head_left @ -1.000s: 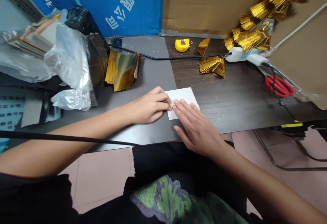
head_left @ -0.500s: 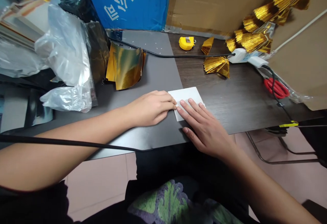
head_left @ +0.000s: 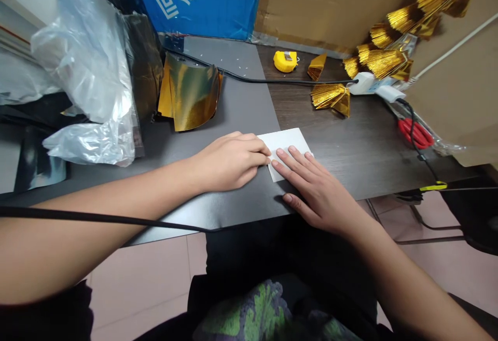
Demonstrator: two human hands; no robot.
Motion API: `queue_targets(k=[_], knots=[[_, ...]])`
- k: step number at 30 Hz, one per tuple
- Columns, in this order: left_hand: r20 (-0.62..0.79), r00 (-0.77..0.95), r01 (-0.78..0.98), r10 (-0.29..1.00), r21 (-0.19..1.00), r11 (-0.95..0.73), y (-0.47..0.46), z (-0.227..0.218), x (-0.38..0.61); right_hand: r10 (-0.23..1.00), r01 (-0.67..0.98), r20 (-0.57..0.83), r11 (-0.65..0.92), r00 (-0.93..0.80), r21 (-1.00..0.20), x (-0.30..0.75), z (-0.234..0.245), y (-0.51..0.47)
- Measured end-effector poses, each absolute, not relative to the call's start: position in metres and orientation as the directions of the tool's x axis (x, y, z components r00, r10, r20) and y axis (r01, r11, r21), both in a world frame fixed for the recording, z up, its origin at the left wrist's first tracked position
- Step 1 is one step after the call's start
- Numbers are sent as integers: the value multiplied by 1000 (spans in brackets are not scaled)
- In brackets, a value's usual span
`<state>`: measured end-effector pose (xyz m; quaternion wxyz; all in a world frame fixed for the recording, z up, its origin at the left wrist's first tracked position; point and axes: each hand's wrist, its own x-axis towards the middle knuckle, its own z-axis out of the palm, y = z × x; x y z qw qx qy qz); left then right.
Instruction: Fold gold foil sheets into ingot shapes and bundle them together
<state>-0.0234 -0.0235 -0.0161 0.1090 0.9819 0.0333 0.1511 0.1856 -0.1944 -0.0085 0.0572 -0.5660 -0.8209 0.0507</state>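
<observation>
A white paper sheet (head_left: 286, 144) lies flat where the grey mat (head_left: 241, 107) meets the dark wood desktop (head_left: 350, 144). My left hand (head_left: 229, 162) rests on the mat, its fingers curled closed on the sheet's left edge. My right hand (head_left: 315, 190) lies over the sheet's near part, with fingers spread and pressing down. Both hands hide the lower part of the sheet, and their fingertips nearly meet.
Beyond the hands lie a curled gold foil sheet (head_left: 189, 99), a pleated gold foil fan (head_left: 330, 99), a yellow tape measure (head_left: 285, 61), and a gold fan cluster (head_left: 389, 45). Plastic bags (head_left: 85, 81) bulge at left. Red-handled scissors (head_left: 414, 133) and a power strip (head_left: 365, 82) sit right.
The view has tilted, so the desk items sit higher and the scissors further in. Both hands stay on the sheet, and the right hand has shifted only slightly.
</observation>
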Motion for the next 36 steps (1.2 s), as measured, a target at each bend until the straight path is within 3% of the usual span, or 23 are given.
queue_targets(k=[10,21,36], knots=[[293,954,-18,59,254,-967,-19,-16,-23,931,925,20,364,-364,-114,187,-3,-191],[305,949,-23,74,303,-953,-17,-18,-23,936,922,-14,345,-352,-174,190,-2,-191],[314,948,-19,47,204,-979,-19,-18,-24,917,908,-43,384,-396,-164,198,0,-186]])
